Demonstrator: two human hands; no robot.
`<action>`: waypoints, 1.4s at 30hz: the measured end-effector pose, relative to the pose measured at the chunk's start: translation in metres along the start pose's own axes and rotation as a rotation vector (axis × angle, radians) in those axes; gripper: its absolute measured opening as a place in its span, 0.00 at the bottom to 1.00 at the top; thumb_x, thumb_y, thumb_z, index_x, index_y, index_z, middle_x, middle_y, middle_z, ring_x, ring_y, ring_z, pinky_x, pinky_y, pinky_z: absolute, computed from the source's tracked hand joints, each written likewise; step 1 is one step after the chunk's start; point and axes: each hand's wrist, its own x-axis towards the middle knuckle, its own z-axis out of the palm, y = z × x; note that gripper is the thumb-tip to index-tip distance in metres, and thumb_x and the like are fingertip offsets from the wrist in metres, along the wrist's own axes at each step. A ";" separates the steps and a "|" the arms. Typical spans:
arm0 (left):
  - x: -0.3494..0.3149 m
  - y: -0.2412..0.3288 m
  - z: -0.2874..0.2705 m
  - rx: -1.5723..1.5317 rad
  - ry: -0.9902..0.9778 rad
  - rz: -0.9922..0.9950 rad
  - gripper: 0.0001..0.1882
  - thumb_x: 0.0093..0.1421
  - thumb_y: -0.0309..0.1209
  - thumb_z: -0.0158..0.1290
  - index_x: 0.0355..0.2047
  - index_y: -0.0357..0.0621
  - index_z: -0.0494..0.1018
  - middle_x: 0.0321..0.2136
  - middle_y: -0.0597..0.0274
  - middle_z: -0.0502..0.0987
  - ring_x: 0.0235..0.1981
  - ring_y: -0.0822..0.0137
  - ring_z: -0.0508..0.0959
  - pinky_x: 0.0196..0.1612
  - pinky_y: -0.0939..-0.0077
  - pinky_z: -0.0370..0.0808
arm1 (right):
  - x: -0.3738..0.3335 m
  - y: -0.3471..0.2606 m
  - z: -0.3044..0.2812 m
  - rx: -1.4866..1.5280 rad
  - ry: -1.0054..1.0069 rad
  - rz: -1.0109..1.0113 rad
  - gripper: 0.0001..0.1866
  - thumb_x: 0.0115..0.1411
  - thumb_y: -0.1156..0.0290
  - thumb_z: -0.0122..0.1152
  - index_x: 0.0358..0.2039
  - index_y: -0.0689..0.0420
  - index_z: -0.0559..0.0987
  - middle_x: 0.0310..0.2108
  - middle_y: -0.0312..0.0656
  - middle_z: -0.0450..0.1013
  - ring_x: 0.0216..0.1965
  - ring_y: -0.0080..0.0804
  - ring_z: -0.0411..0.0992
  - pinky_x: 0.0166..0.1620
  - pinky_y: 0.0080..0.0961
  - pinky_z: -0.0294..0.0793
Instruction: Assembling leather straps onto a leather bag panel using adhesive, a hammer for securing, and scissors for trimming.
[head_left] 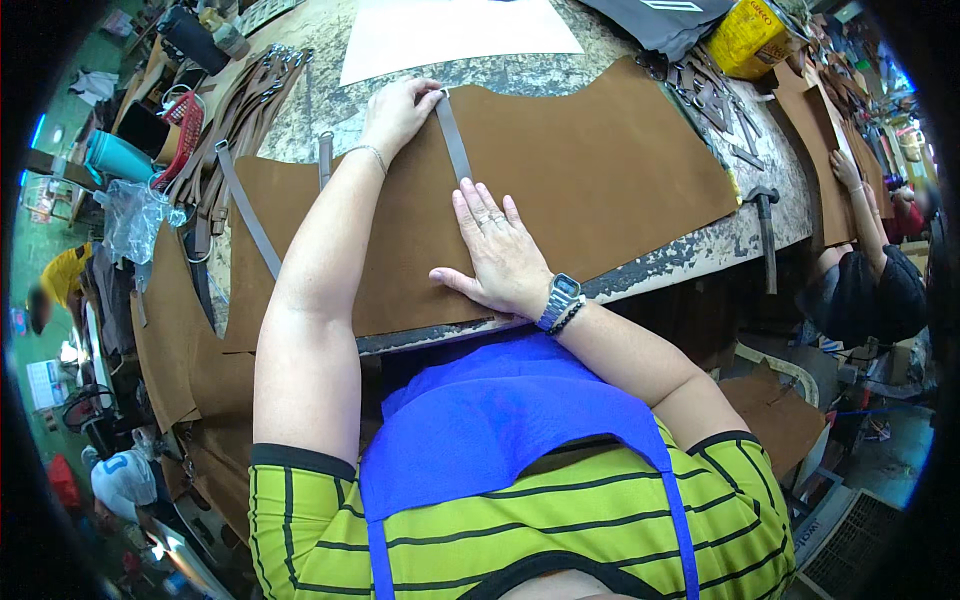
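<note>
A large brown leather piece point(600, 170) lies flat over the worktable, its near edge reaching the front. Across its upper middle runs a narrow grey strap point(453, 138). My left hand point(400, 115) has its thumb and fingers closed at the strap's far end, by the leather's far edge. Palm down on the leather, my right hand point(498, 248) is spread open, with its fingertips at the strap's near end. Farther left, a second grey strap point(250, 215) slants over the leather, and a short strap with a buckle point(326, 160) shows beside my left forearm.
White paper point(460, 35) lies at the back. A hammer point(766, 235) rests on the right table edge, near loose leather tabs point(705, 95) and a yellow tin point(750, 40). At left are bundled straps point(240, 125) and a turquoise tumbler point(115, 155). Another person's arm point(858, 195) handles leather at right.
</note>
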 end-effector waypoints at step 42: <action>-0.005 -0.015 0.024 -0.189 0.087 -0.092 0.11 0.60 0.40 0.51 0.39 0.59 0.80 0.39 0.62 0.78 0.45 0.61 0.75 0.52 0.60 0.63 | 0.121 0.064 0.006 -0.067 0.145 -0.039 0.47 0.58 0.34 0.44 0.63 0.63 0.57 0.65 0.52 0.54 0.67 0.44 0.51 0.66 0.50 0.46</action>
